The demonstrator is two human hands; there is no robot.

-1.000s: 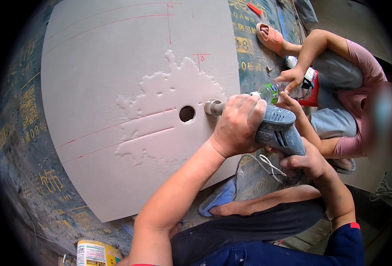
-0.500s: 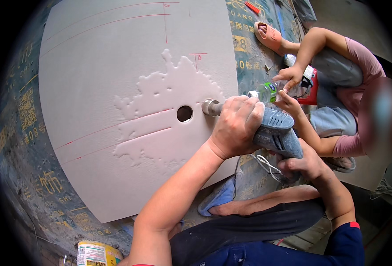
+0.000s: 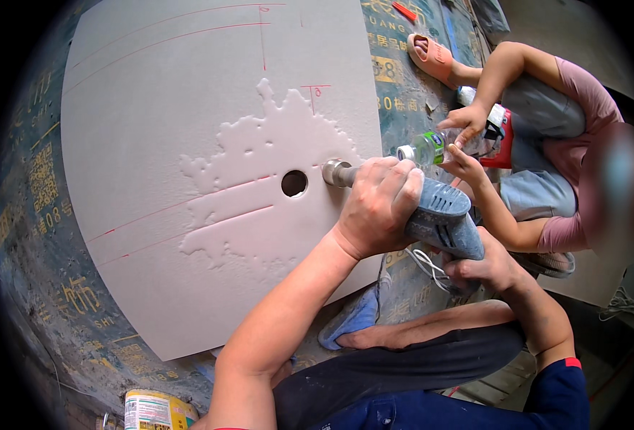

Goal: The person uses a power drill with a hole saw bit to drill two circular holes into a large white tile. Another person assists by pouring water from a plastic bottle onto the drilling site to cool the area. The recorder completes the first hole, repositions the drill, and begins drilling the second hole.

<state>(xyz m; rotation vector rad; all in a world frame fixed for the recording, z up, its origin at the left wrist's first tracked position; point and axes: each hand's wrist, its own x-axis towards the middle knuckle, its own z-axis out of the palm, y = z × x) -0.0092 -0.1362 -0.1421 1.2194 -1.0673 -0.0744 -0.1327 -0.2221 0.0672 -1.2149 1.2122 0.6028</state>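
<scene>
A large pale grey tile (image 3: 188, 107) lies flat, marked with red lines and wet around a round drilled hole (image 3: 294, 183). My left hand (image 3: 378, 208) grips the front of a blue-grey power drill (image 3: 439, 218). Its metal hole-saw bit (image 3: 337, 173) sits just right of the hole, lifted off the tile. My right hand (image 3: 485, 266) holds the drill's rear handle from below. Across from me a crouching person (image 3: 546, 143) holds a clear plastic bottle (image 3: 431, 148) in both hands, its mouth tipped toward the bit.
The tile rests on a dark printed sheet (image 3: 37, 236). A tin can (image 3: 152, 410) stands at the lower left. My foot in a blue slipper (image 3: 356, 322) is by the tile's near edge. The other person's orange slipper (image 3: 431, 54) is at the top right.
The drill and its bit have stayed just right of the hole, barely shifting. The other person's bottle remains tipped by the bit.
</scene>
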